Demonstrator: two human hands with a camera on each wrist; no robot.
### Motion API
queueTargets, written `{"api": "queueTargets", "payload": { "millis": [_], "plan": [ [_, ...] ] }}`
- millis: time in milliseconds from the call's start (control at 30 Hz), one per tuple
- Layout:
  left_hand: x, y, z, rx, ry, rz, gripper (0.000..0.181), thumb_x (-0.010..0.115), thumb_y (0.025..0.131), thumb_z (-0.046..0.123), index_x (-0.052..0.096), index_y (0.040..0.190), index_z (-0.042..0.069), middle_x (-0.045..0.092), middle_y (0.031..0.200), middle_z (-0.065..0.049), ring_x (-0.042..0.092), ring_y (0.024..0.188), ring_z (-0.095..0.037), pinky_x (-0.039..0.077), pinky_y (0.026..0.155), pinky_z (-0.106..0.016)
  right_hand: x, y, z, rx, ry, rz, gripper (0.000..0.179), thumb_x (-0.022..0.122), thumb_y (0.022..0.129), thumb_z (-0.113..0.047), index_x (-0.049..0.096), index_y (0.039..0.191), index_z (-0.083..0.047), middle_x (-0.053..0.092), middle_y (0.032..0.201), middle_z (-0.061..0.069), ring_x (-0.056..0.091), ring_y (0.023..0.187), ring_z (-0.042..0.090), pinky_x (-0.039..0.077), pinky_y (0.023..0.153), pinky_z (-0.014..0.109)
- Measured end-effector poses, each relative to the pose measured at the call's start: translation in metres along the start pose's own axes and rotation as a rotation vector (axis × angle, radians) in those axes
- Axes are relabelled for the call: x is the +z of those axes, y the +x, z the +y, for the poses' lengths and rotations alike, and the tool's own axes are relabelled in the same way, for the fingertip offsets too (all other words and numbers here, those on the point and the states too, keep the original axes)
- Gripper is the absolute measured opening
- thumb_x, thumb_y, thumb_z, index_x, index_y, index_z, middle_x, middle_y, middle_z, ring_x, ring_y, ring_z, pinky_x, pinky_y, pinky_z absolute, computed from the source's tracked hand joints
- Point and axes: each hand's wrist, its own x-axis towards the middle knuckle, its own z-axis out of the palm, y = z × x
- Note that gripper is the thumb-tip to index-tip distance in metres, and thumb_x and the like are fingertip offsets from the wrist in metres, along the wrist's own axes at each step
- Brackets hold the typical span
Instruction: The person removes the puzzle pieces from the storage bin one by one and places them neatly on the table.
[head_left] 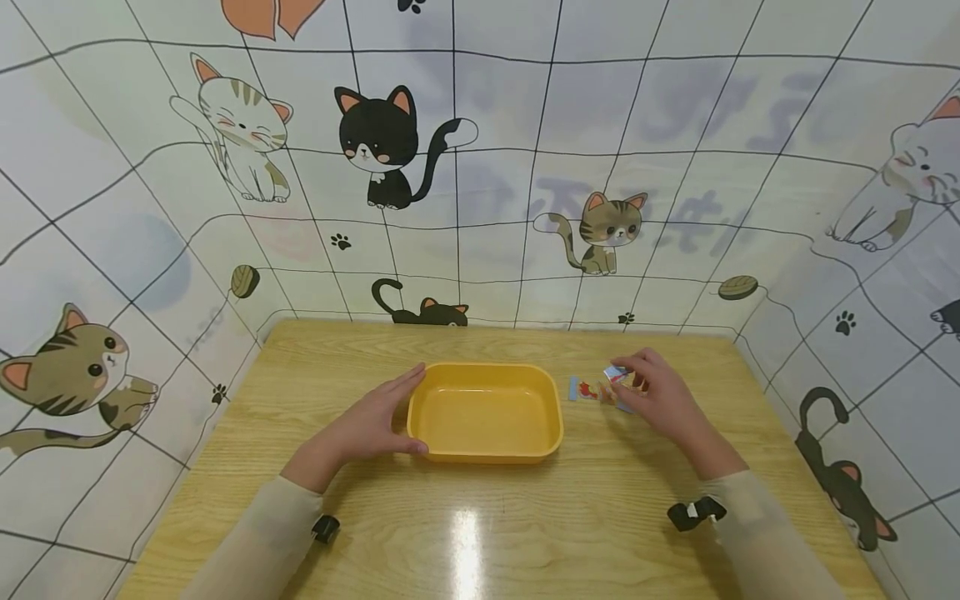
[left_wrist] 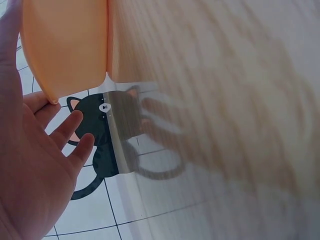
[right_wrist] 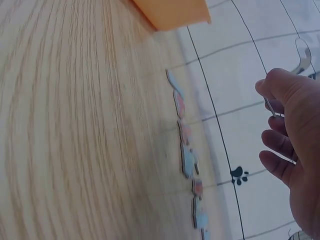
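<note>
A shallow yellow plastic tray (head_left: 486, 454) stands in the middle of the table, with nothing inside it. My left hand (head_left: 372, 417) holds its left end, thumb at the near corner and index finger along the far corner. In the left wrist view the other fingers spread beside the tray's wall (left_wrist: 70, 45). My right hand (head_left: 663, 404) pinches a small flat puzzle piece (head_left: 615, 373) between thumb and fingers, above the table; the right wrist view shows its thin edge (right_wrist: 270, 107). Beneath that hand, several colourful puzzle pieces (head_left: 587, 390) lie flat, partly hidden by the fingers.
The wooden table (head_left: 405, 533) ends at a back wall (head_left: 495, 250) covered in cat-print cloth, which also hangs at both sides. The loose pieces (right_wrist: 186, 132) form a line to the right of the tray. Black wrist straps (head_left: 696, 512) show at the sleeves.
</note>
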Motion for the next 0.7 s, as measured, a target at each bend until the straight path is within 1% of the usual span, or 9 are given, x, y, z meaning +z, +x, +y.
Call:
{"api": "queueTargets", "payload": {
  "millis": [100,200,233,433,567,700],
  "plan": [
    [0.0,0.0,0.0,-0.004,0.002,-0.002,0.135,0.091,0.076,0.074,0.025,0.178,0.014,0.017,0.185,0.003,0.027,0.166,-0.035,0.027,0.132,-0.061,-0.005,-0.005,0.008,0.017,-0.019,0.025,0.037,0.083,0.096,-0.003,0.076,0.133,-0.001,0.063,0.109,0.009,0.056,0.085,0.021,0.048,0.068,0.031],
    [-0.001,0.0,0.0,-0.001,0.002,-0.002,0.135,0.09,0.076,0.075,0.025,0.178,0.014,0.017,0.185,0.003,0.027,0.166,-0.036,0.028,0.132,-0.061,-0.01,-0.011,0.016,0.057,-0.029,0.04,0.038,0.084,0.097,-0.005,0.076,0.133,-0.002,0.064,0.109,0.008,0.055,0.085,0.021,0.047,0.068,0.03],
    [-0.001,0.001,0.0,-0.006,0.003,-0.006,0.135,0.09,0.076,0.075,0.025,0.178,0.015,0.016,0.185,0.004,0.026,0.167,-0.035,0.027,0.132,-0.06,-0.012,-0.012,0.018,0.068,-0.033,0.044,0.038,0.084,0.097,-0.007,0.076,0.134,-0.002,0.064,0.11,0.008,0.056,0.086,0.021,0.047,0.067,0.03],
    [-0.001,0.001,-0.001,-0.007,0.001,-0.006,0.135,0.093,0.076,0.072,0.025,0.178,0.014,0.016,0.185,0.004,0.026,0.167,-0.035,0.027,0.132,-0.06,-0.022,-0.023,0.034,0.09,-0.061,0.068,0.039,0.085,0.096,-0.007,0.075,0.132,0.001,0.065,0.11,0.013,0.058,0.085,0.026,0.048,0.065,0.029],
    [-0.002,0.002,0.0,-0.013,-0.003,-0.006,0.134,0.095,0.076,0.068,0.025,0.178,0.014,0.016,0.184,0.004,0.026,0.167,-0.035,0.027,0.132,-0.061,-0.027,-0.031,0.045,0.137,-0.09,0.059,0.039,0.084,0.098,-0.01,0.074,0.134,0.001,0.064,0.111,0.013,0.058,0.087,0.027,0.047,0.065,0.031],
    [-0.001,0.002,-0.001,-0.01,-0.003,-0.004,0.134,0.095,0.076,0.067,0.025,0.178,0.014,0.017,0.184,0.004,0.026,0.167,-0.035,0.027,0.132,-0.061,-0.031,-0.038,0.055,0.175,-0.12,0.048,0.041,0.084,0.1,-0.013,0.073,0.137,0.0,0.064,0.113,0.014,0.059,0.088,0.027,0.048,0.067,0.033]
  ]
}}
